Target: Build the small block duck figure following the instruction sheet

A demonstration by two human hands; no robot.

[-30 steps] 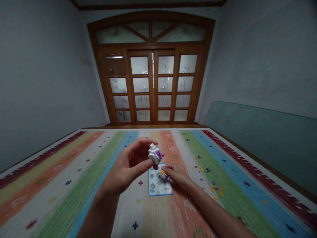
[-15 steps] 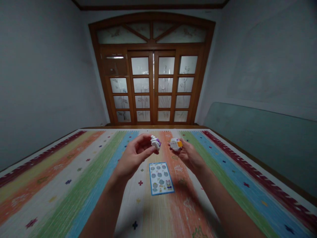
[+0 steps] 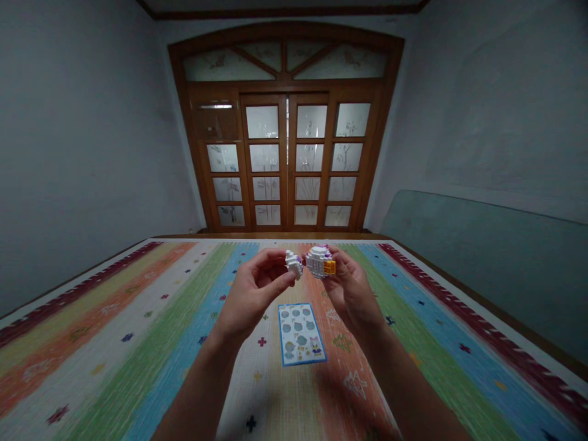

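Observation:
Between the thumb and fingers of my left hand is a small white and purple block piece with stepped edges. My right hand grips a larger white block piece, which has an orange part on its right side and some purple at the top. Both pieces are held above the table, close together with a narrow gap between them. Below them lies a blue-edged instruction sheet printed with several rounded build steps and a finished figure. My fingertips behind the pieces are partly hidden.
A striped, patterned cloth covers the table. Wooden doors with glass panes stand beyond its far edge. Along the right wall leans a pale green panel.
My right hand has moved left with its white and orange piece, and its grip has turned. My left hand has shifted slightly right, so the gap between the pieces is smaller.

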